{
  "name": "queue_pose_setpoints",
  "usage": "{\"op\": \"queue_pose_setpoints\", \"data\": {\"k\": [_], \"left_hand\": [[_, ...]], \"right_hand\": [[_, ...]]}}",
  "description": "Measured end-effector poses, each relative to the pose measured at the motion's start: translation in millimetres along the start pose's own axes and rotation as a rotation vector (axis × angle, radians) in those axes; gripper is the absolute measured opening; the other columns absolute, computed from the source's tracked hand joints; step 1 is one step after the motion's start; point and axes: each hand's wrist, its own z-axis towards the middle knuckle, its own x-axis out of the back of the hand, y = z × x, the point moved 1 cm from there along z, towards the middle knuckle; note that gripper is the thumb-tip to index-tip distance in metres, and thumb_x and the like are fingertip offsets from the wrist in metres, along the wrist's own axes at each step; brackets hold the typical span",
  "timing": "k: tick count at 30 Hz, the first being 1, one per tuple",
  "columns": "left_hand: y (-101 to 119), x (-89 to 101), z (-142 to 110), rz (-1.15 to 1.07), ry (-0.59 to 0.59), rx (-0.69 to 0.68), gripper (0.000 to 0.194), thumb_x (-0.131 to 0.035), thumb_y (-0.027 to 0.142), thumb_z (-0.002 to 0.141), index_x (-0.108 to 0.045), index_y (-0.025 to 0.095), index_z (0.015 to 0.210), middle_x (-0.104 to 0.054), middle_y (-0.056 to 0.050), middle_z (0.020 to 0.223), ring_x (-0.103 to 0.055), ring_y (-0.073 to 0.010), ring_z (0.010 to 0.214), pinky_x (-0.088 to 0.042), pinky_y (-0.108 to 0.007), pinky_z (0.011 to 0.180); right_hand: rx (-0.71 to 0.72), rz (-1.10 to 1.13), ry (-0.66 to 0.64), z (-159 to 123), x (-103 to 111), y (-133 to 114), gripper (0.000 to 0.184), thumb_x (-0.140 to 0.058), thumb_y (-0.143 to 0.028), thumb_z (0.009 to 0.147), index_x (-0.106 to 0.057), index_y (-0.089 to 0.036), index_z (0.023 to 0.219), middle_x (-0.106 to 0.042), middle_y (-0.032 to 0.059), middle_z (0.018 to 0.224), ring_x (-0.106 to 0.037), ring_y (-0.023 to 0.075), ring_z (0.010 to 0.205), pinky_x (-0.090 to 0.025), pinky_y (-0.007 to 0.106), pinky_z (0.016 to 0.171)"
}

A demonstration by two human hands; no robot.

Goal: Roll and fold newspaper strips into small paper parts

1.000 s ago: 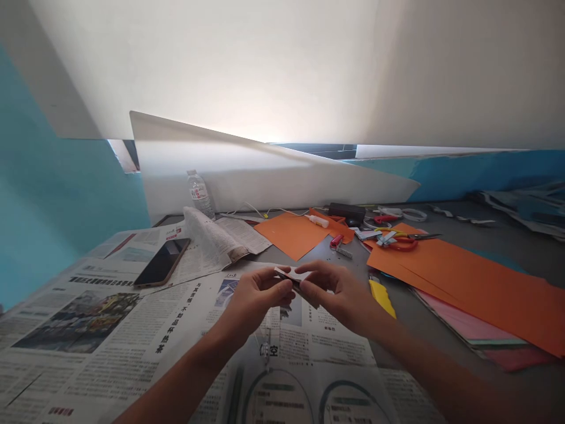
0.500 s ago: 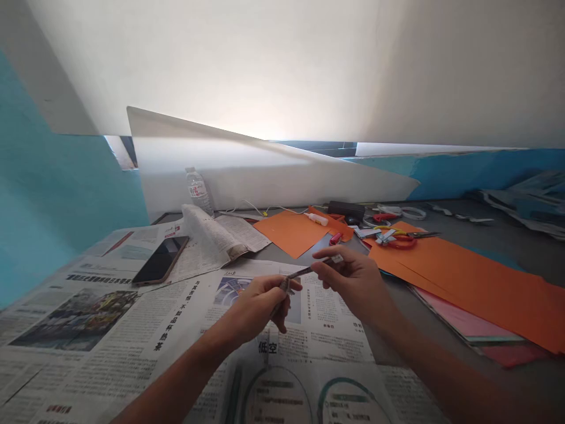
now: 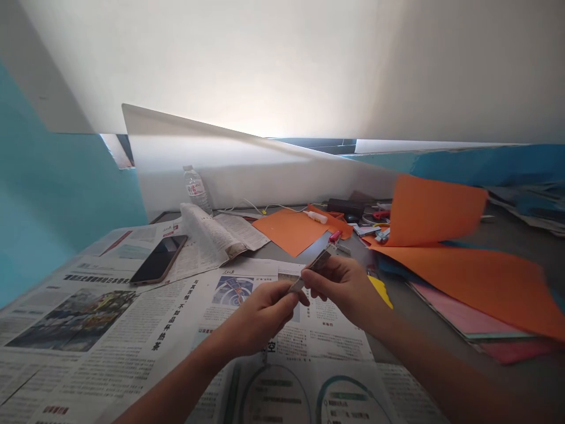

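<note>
Folded paper strip (image 3: 315, 265) is being held up in both hands, slanting from its lower end on the left to its raised end on the right, above the spread newspaper (image 3: 110, 377).

Through the head view, I am seeing the left hand (image 3: 267, 306) pinching the lower end between thumb and fingers. The right hand (image 3: 346, 288) is gripping the strip farther up, its thumb pressing on the near face and its other fingers curling behind; how closely those are pressing together I cannot tell, as they are partly hidden.

Beyond the hands, a red-ended tool (image 3: 335, 237) is lying near the raised end, while a yellow handle (image 3: 380, 291) is showing just beside the right wrist, partly covered by it. Farther back, a small white tube (image 3: 316, 217) is resting at the edge of an orange square (image 3: 289, 229). On the left, a phone (image 3: 159, 259) is lying on the newspaper, and a clear bottle (image 3: 195, 188) is standing behind a folded page (image 3: 207, 235). To the right, one orange sheet (image 3: 436, 212) is standing bent upward above other orange paper (image 3: 477, 277), with pink sheets (image 3: 459, 312) peeking out beneath.
</note>
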Motion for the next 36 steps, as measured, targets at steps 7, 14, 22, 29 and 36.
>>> {"op": "queue_pose_setpoints", "data": {"k": [7,14,22,29,36], "left_hand": [[7.8,-3.2,-5.4,0.083,-0.005,-0.038,0.024,-0.041,0.028,0.093,-0.055,0.017,0.078,-0.036,0.006,0.060,-0.031,-0.0088,0.053,-0.027,-0.021,0.047],[3.6,-1.0,-2.1,0.153,0.068,-0.047,0.026,-0.038,0.022,0.091,-0.044,0.019,0.066,-0.035,0.007,0.057,-0.030,-0.0092,0.052,-0.026,-0.023,0.047],[6.7,-3.1,-2.5,0.225,0.079,-0.029,0.026,-0.039,0.021,0.088,-0.044,0.019,0.062,-0.046,0.005,0.055,-0.040,-0.0102,0.051,-0.032,-0.022,0.048],[9.9,-3.5,-0.8,0.009,-0.028,0.009,0.027,-0.040,0.029,0.085,-0.050,0.018,0.061,-0.056,0.001,0.054,-0.051,-0.0118,0.051,-0.040,-0.024,0.054],[4.7,2.2,-4.5,-0.383,-0.345,0.127,0.032,-0.046,0.034,0.077,-0.047,0.019,0.049,-0.045,0.003,0.036,-0.044,-0.0108,0.039,-0.049,-0.034,0.070]], "right_hand": [[-0.075,0.041,-0.052,1.5,1.7,1.2,0.032,-0.067,-0.044,0.083,-0.060,-0.017,0.067,-0.057,-0.0020,0.061,-0.051,0.0097,0.052,-0.040,0.024,0.050],[-0.065,-0.005,0.031,-1.6,-3.5,-1.9,0.034,-0.068,-0.045,0.081,-0.060,-0.017,0.064,-0.057,-0.0017,0.056,-0.051,0.0103,0.051,-0.041,0.023,0.048],[0.004,-0.132,0.178,-5.0,-8.8,-1.5,0.022,-0.067,-0.039,0.081,-0.067,-0.018,0.077,-0.063,0.0004,0.060,-0.056,0.0131,0.053,-0.043,0.023,0.048],[0.267,-0.366,0.087,-10.6,-4.5,-3.3,0.027,-0.051,-0.038,0.093,-0.069,-0.020,0.103,-0.064,0.0011,0.073,-0.051,0.0113,0.056,-0.041,0.024,0.054],[-0.025,0.413,-0.555,-12.3,4.2,-6.3,0.053,-0.056,-0.069,0.081,-0.060,-0.018,0.095,-0.053,-0.0047,0.051,-0.044,0.0091,0.043,-0.037,0.022,0.048]]}}
